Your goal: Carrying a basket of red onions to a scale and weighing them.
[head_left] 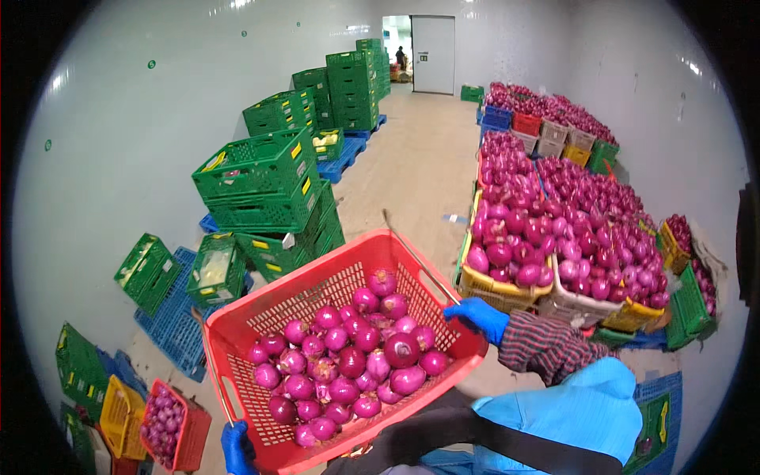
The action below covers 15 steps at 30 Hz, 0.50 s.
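Note:
A red plastic basket [269, 297] with slotted walls is tilted in front of me, holding many peeled-looking purple onions [352, 362] loosely heaped toward its near side. At its right rim my right hand [480, 318], in a blue glove, is closed around the edge beside a thin handle bar [419, 261]. My left hand [237, 449], also blue-gloved and partly cut off by the lower edge of the view, is closed at the basket's near left corner, by the other thin handle bar [212, 368].
Crates of purple onions [514, 245] line the right side. Green crates [257, 186] are stacked on the left, some on blue pallets [170, 317]. A yellow crate [119, 412] and a smaller red basket of onions [190, 431] stand lower left. A doorway [398, 47] lies at the far end.

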Tool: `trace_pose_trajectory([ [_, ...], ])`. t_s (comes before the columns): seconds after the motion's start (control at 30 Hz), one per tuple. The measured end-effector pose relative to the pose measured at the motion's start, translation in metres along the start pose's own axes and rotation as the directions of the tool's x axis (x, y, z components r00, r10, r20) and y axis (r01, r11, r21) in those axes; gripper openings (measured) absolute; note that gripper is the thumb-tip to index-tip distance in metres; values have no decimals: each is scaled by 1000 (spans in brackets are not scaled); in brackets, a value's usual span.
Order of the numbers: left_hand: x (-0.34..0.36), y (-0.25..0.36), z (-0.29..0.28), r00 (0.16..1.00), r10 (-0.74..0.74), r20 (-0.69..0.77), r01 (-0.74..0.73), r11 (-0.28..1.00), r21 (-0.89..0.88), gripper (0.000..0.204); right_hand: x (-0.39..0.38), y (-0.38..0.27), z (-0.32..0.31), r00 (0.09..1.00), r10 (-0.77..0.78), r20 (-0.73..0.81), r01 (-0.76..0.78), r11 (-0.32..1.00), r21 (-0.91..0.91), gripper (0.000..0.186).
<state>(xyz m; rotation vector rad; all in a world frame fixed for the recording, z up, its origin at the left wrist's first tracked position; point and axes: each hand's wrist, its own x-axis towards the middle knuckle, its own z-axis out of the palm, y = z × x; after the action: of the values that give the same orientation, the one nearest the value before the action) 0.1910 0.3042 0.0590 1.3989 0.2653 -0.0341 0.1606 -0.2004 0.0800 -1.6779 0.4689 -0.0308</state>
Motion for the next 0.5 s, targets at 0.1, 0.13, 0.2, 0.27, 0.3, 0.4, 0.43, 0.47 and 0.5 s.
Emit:
trace_pose_trajectory([
  [0.1,51,-23,-38,989,89,117,-102,989,109,14,-23,22,17,996,65,-64,-63,997,38,22],
  [0.13,55,-12,-26,986,70,153,-84,993,87,13,-27,27,25,993,60,-98,-51,994,92,21],
  [0.2,70,6,-18,972,64,225,-89,990,106,11,-39,31,28,989,92,-116,-74,986,149,21],
  [0.27,88,18,-16,956,50,287,-89,988,122,11,-49,31,37,976,118,-183,-86,981,175,20],
  [0.3,94,18,-17,943,42,331,-95,985,145,11,-53,38,44,963,142,-229,-95,974,206,20],
  [0.4,114,13,-15,938,49,343,-102,985,138,13,-57,52,51,967,89,-238,-38,977,210,19],
  [0.43,115,11,-17,925,75,372,-136,980,142,13,-60,58,53,964,66,-257,-13,979,205,20],
  [0.47,114,2,-21,927,62,370,-130,978,163,13,-68,64,62,935,121,-334,-54,978,202,21],
  [0.5,115,-2,-28,923,75,376,-146,975,165,13,-69,70,68,935,112,-338,-41,977,211,21],
])
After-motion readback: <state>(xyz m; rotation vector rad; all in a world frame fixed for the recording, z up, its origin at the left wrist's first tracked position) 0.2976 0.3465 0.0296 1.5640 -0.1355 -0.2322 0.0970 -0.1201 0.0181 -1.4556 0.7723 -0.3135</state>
